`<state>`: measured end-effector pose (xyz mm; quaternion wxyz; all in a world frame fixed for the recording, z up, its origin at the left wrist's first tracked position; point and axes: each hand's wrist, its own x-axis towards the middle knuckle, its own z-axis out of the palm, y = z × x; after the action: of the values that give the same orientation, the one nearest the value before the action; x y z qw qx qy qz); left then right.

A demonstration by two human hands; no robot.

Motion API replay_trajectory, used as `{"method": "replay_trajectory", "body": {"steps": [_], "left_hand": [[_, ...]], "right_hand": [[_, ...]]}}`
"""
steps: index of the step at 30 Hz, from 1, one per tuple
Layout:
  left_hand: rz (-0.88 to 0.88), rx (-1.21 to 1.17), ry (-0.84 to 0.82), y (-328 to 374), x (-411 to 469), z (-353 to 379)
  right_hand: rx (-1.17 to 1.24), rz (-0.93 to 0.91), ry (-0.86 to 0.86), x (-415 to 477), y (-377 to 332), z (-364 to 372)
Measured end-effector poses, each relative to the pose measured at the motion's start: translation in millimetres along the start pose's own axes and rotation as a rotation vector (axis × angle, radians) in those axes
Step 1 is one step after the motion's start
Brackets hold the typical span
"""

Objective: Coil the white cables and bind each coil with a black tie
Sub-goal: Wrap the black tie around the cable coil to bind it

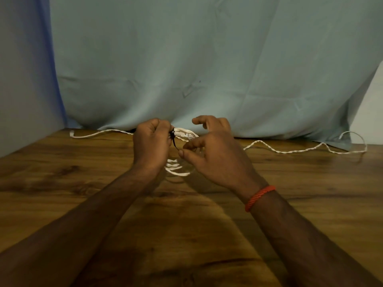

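Note:
A coil of white cable hangs between my hands above the wooden table. My left hand is closed around the coil's top, where a black tie wraps it and its loose tail points down to the right. My right hand sits just right of the coil, fingers spread, thumb and forefinger close to the tie's tail; I cannot tell whether they touch it. Much of the coil is hidden behind both hands.
A loose twisted white cable snakes along the table's far right and loops near the edge. Another white cable end trails off at the far left. A pale blue cloth hangs behind the table.

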<state>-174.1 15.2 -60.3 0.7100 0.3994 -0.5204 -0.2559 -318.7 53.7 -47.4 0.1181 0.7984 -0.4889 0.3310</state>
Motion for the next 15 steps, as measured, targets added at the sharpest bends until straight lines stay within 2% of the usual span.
{"method": "replay_trajectory", "body": {"steps": [5,9,11,15], "left_hand": [[-0.017,-0.010,0.006,1,1,0],[-0.027,-0.006,-0.076,-1,-3,4],[-0.023,0.007,-0.126,-3,-8,7],[-0.044,-0.036,-0.125,-3,-10,9]], "right_hand": [[-0.107,0.014,0.006,-2,-9,4],[-0.157,0.024,-0.085,-5,-8,14],[-0.080,0.072,-0.133,-6,-4,19],[0.134,0.156,-0.077,-4,-2,24]]}}
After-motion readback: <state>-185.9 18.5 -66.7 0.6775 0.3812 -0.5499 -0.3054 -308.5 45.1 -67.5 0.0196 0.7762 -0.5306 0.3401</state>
